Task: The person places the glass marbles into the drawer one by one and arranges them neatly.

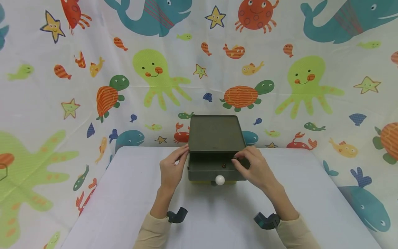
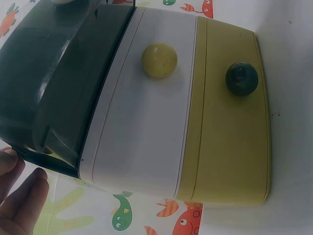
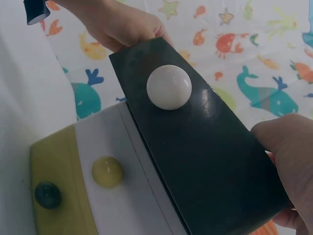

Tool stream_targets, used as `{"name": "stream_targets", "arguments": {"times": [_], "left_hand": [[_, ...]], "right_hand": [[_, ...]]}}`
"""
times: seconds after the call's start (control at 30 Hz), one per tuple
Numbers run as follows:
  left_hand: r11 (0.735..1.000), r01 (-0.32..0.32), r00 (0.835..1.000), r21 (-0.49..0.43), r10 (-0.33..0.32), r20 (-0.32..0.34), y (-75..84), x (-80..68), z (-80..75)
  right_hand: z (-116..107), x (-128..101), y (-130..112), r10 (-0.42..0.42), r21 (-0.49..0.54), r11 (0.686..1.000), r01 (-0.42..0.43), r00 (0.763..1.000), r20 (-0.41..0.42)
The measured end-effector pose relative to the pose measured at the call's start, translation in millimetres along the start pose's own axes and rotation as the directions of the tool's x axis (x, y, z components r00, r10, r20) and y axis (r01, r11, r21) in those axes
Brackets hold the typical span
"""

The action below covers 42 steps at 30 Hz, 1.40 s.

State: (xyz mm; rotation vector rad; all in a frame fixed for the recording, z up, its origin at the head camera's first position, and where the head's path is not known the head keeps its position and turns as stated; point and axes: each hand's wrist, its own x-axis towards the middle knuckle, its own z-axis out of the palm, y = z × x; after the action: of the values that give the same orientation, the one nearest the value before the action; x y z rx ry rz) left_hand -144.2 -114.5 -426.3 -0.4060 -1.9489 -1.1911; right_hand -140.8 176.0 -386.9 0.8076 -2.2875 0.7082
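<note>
A small three-drawer chest point(image 1: 214, 138) stands at the far middle of the white table point(image 1: 124, 207), its fronts facing the person. The top drawer point(image 1: 214, 169), dark green with a white knob point(image 1: 219, 179), is pulled out toward the person, and both hands work at it. The left hand point(image 1: 172, 166) lies against the chest's left side, fingers fairly straight and pressed to the upper corner, seemingly to steady the chest so it does not slide; it grips nothing that shows. The right hand point(image 1: 253, 166) reaches over the drawer's right edge with fingers curled; the thumb and fingertips seem to pinch something small and dark at the rim, but what it is cannot be told. The right wrist view shows that hand around the drawer's corner, so it may equally be holding the drawer itself. Inside the open drawer a small round brownish spot point(image 1: 223, 165) shows on the floor; whether it is a loose object or a mark is unclear, and nothing else is visible in it. Below, the white drawer point(image 2: 146, 107) with its yellow knob point(image 2: 159, 59) and the yellow drawer point(image 2: 230, 122) with its dark green knob point(image 2: 241, 78) sit pushed in, contents hidden. A sea-creature cloth point(image 1: 62, 86) hangs behind.
</note>
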Motion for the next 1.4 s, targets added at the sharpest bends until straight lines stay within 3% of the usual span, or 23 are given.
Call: {"name": "stream_targets", "arguments": {"times": [0.83,1.4], "left_hand": [[1.000,-0.006,1.000,-0.013,0.006,0.009,5.3,1.2,-2.6],[0.999,0.030,0.999,0.030,-0.031,0.030,14.3,-6.0,-9.5]], "right_hand": [[-4,-3,-1,0.007,-0.006,1.000,-0.007,1.000,-0.002],[-9,-12,-1,-0.025,0.011,1.000,0.026,0.998,-0.050]]}}
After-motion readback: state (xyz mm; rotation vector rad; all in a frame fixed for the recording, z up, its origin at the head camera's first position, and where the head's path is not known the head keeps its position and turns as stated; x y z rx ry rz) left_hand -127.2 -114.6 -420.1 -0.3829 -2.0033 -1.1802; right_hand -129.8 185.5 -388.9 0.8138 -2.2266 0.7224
